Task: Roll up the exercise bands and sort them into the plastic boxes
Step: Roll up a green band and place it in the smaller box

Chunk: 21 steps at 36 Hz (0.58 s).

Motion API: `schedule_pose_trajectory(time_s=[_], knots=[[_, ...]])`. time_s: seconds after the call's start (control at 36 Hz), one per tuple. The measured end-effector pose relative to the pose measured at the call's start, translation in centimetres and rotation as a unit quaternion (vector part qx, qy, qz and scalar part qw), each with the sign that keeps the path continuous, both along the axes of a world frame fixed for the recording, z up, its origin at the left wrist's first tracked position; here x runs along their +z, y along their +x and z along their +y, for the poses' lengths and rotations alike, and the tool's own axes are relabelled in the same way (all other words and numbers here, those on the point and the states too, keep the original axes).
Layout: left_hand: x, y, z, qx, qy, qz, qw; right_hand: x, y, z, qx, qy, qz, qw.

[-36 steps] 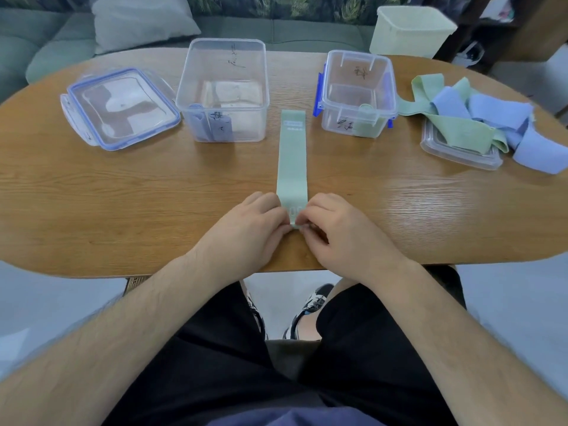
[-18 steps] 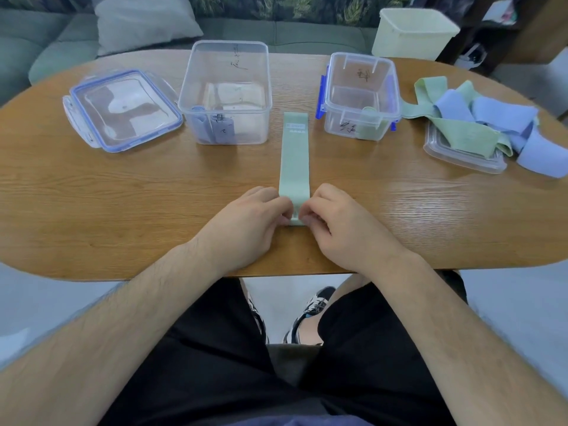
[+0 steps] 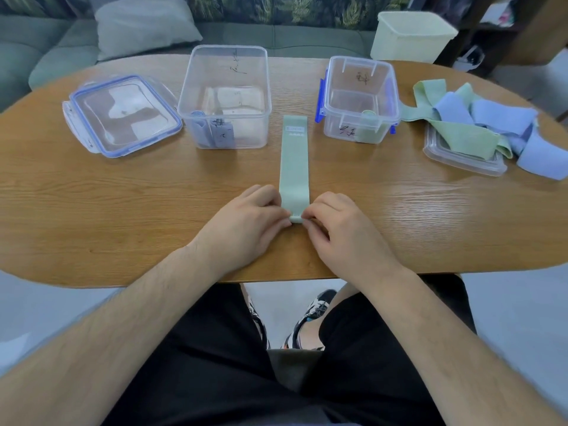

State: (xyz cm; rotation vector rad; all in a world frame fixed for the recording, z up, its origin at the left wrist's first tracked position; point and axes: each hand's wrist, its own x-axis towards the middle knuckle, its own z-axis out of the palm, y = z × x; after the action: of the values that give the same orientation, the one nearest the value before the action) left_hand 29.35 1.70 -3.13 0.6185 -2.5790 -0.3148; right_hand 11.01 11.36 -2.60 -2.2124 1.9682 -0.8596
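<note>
A pale green exercise band (image 3: 294, 162) lies flat on the wooden table (image 3: 123, 216), running straight away from me. Its near end is curled into a small roll. My left hand (image 3: 246, 222) and my right hand (image 3: 347, 232) pinch that roll from either side. Behind the band stand two clear plastic boxes. The larger one (image 3: 226, 96) on the left holds a rolled blue band (image 3: 204, 132). The smaller one (image 3: 359, 99) with blue clips holds a rolled green band (image 3: 370, 126). A loose pile of green and blue bands (image 3: 479, 124) lies at the right.
A clear lid with a blue rim (image 3: 123, 115) lies at the left. Another clear lid (image 3: 461, 158) sits under the band pile. A cream bin (image 3: 412, 35) stands beyond the table's far right, with a sofa and cushion (image 3: 144, 23) behind.
Both hands have moved a little away from me along the band, and the rolled near end has grown slightly while the flat part has shortened.
</note>
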Motion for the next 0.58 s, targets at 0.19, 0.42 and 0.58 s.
schedule_pose_trajectory(time_s=[0.19, 0.42, 0.58], knots=[[0.3, -0.8, 0.3, 0.064, 0.091, 0.059, 0.992, 0.2, -0.1, -1.0, -0.018, 0.001, 0.007, 1.0], [-0.7, -0.5, 0.1, 0.053, -0.002, 0.037, 0.998, 0.0, -0.2, -0.9, -0.026, 0.005, -0.022, 0.999], [-0.5, -1.0, -0.1, 0.064, -0.013, 0.019, 0.998, 0.0, -0.6, -1.3, -0.026, 0.01, -0.021, 0.999]])
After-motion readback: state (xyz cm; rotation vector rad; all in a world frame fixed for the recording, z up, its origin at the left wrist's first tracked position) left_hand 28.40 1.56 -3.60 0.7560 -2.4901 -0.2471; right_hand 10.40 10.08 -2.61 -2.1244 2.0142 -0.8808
